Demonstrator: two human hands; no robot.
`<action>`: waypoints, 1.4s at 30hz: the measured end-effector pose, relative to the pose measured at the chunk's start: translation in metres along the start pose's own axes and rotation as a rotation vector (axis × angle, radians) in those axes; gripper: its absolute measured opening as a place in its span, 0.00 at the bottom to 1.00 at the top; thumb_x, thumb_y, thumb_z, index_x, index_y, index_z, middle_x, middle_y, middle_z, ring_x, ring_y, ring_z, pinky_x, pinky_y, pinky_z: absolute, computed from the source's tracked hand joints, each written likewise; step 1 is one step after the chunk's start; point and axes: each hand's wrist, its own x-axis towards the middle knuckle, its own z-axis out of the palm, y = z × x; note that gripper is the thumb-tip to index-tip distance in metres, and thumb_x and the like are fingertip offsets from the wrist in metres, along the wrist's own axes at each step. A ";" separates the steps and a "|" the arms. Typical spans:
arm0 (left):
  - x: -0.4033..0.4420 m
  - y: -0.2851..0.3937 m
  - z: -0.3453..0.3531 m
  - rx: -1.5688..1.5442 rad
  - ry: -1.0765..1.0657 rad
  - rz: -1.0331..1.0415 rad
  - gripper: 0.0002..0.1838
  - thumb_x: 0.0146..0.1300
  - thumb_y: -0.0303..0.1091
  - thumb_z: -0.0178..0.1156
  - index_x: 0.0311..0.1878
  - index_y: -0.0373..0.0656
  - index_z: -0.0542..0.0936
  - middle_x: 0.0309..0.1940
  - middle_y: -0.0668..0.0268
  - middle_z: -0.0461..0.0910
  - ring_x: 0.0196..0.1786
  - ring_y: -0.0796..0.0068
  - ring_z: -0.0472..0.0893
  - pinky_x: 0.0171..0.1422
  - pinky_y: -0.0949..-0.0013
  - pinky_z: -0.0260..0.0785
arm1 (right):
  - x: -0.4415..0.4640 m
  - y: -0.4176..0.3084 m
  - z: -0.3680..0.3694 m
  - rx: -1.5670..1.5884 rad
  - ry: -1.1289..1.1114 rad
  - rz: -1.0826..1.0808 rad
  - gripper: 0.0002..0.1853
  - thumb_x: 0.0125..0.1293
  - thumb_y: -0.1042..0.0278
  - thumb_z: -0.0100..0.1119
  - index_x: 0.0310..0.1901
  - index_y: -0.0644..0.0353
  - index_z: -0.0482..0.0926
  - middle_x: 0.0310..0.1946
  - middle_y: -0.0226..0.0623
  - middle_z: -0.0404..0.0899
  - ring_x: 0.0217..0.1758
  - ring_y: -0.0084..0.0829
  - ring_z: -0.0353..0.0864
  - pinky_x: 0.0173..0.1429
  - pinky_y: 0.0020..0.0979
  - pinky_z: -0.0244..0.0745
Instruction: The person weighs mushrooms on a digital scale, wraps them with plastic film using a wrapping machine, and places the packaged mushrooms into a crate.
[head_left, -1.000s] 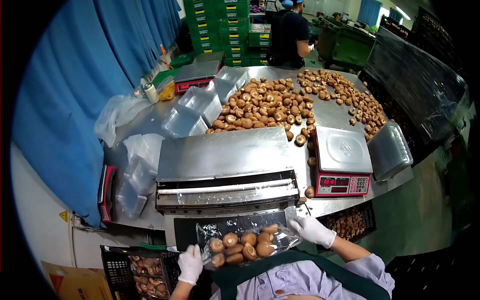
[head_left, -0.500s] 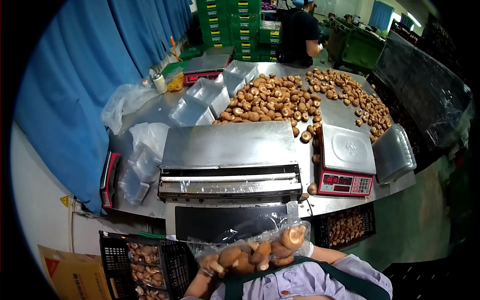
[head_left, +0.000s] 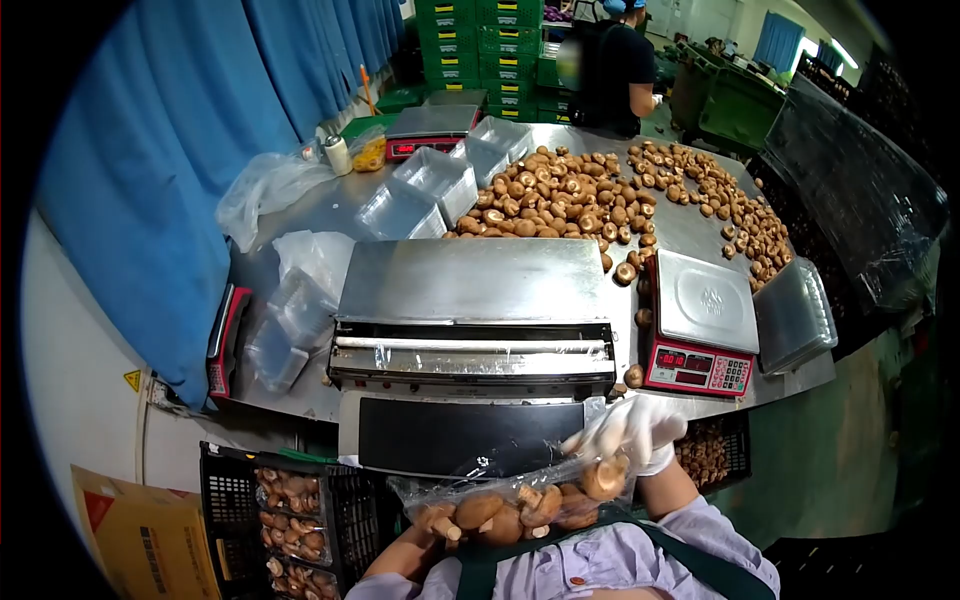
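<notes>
A clear tray of brown shiitake mushrooms, covered with shiny plastic film, is held tilted in front of my apron. My left forearm reaches under the tray's left end; the hand itself is hidden behind the tray and mushrooms. At the right end, my right hand, in a white glove, bends its fingers down onto the film's upper edge, just above a mushroom. The dark plate of the film-wrapping machine lies just beyond the tray, and a film roll runs across the machine.
Loose mushrooms are heaped behind the machine. A red scale and stacked clear trays stand at right. More trays sit at back left. A black crate with packed mushrooms is below left. A person stands at the far side.
My right hand has come up from behind the tray's right end onto the film at its upper edge. The tray has shifted slightly right in view as the camera turned a little.
</notes>
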 end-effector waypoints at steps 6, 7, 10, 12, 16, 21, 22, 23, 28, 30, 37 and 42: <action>0.008 0.019 0.016 -0.016 -0.017 -0.046 0.15 0.68 0.41 0.51 0.45 0.38 0.77 0.37 0.64 0.79 0.33 0.78 0.78 0.41 0.74 0.73 | 0.042 0.063 0.046 0.321 0.211 0.706 0.23 0.69 0.55 0.47 0.52 0.70 0.77 0.57 0.56 0.72 0.63 0.46 0.69 0.69 0.44 0.58; 0.007 0.024 0.015 -0.016 -0.012 -0.050 0.16 0.68 0.42 0.50 0.45 0.38 0.77 0.37 0.64 0.79 0.33 0.78 0.78 0.41 0.74 0.73 | 0.033 0.072 0.039 0.312 0.238 0.735 0.22 0.69 0.58 0.48 0.51 0.70 0.77 0.56 0.55 0.73 0.61 0.44 0.70 0.66 0.42 0.60; 0.007 0.043 0.016 0.008 0.027 -0.091 0.16 0.69 0.42 0.50 0.45 0.38 0.77 0.38 0.63 0.79 0.33 0.78 0.79 0.41 0.74 0.73 | -0.004 0.094 0.017 0.258 0.331 0.827 0.17 0.68 0.66 0.49 0.49 0.71 0.77 0.52 0.50 0.75 0.55 0.39 0.74 0.60 0.34 0.66; 0.006 0.077 0.000 0.065 0.105 -0.136 0.16 0.69 0.42 0.50 0.46 0.38 0.77 0.38 0.63 0.79 0.33 0.78 0.79 0.41 0.74 0.74 | -0.034 0.106 -0.002 0.223 0.388 0.930 0.14 0.67 0.71 0.50 0.48 0.71 0.77 0.49 0.46 0.77 0.51 0.35 0.77 0.56 0.30 0.71; -0.034 0.119 -0.019 0.070 0.112 0.131 0.18 0.72 0.44 0.46 0.46 0.41 0.78 0.38 0.63 0.81 0.33 0.77 0.81 0.34 0.75 0.74 | -0.022 0.112 -0.003 0.022 0.158 0.642 0.12 0.66 0.71 0.56 0.46 0.71 0.76 0.42 0.44 0.79 0.44 0.30 0.80 0.50 0.28 0.76; -0.069 0.136 0.046 1.179 0.365 0.651 0.19 0.60 0.49 0.60 0.41 0.41 0.79 0.26 0.63 0.78 0.27 0.67 0.81 0.25 0.67 0.71 | 0.028 0.063 0.039 -0.175 0.482 1.140 0.13 0.66 0.67 0.57 0.48 0.66 0.76 0.39 0.36 0.79 0.41 0.24 0.79 0.46 0.28 0.77; -0.062 0.113 0.048 1.138 0.438 0.614 0.20 0.59 0.51 0.60 0.39 0.41 0.78 0.25 0.64 0.77 0.25 0.65 0.80 0.25 0.65 0.70 | 0.019 0.066 0.031 -0.212 0.497 1.108 0.13 0.66 0.67 0.57 0.47 0.66 0.76 0.39 0.36 0.79 0.41 0.24 0.79 0.45 0.28 0.77; -0.059 0.100 0.045 1.099 0.472 0.591 0.18 0.60 0.51 0.60 0.37 0.43 0.78 0.23 0.64 0.78 0.25 0.65 0.80 0.25 0.65 0.70 | 0.006 0.074 0.019 -0.262 0.529 1.085 0.12 0.66 0.67 0.56 0.47 0.66 0.76 0.39 0.36 0.80 0.41 0.23 0.79 0.45 0.27 0.77; -0.093 0.072 0.004 0.374 0.678 0.290 0.15 0.65 0.44 0.57 0.37 0.41 0.80 0.18 0.65 0.78 0.19 0.76 0.78 0.25 0.71 0.68 | -0.075 0.135 -0.061 -0.568 0.672 1.008 0.10 0.67 0.67 0.55 0.43 0.65 0.78 0.39 0.35 0.80 0.39 0.22 0.79 0.43 0.27 0.77; -0.110 0.050 -0.021 0.099 0.924 0.360 0.18 0.65 0.47 0.57 0.38 0.39 0.81 0.16 0.66 0.75 0.19 0.80 0.75 0.25 0.72 0.68 | -0.043 0.148 -0.045 -0.734 0.577 1.020 0.11 0.70 0.67 0.51 0.38 0.63 0.81 0.39 0.35 0.83 0.32 0.19 0.79 0.37 0.22 0.73; -0.239 -0.031 -0.149 -0.157 1.649 0.259 0.24 0.69 0.54 0.51 0.27 0.44 0.76 0.17 0.77 0.68 0.18 0.87 0.64 0.21 0.76 0.56 | -0.022 0.154 -0.035 -0.738 0.541 1.106 0.12 0.70 0.67 0.51 0.39 0.65 0.82 0.37 0.36 0.84 0.28 0.19 0.79 0.35 0.20 0.72; -0.307 -0.075 -0.182 -0.284 1.719 0.134 0.22 0.70 0.51 0.51 0.39 0.38 0.81 0.22 0.76 0.74 0.21 0.86 0.70 0.25 0.78 0.63 | -0.018 0.154 -0.033 -0.795 0.527 1.139 0.14 0.70 0.62 0.51 0.38 0.64 0.82 0.36 0.36 0.84 0.26 0.18 0.79 0.32 0.19 0.70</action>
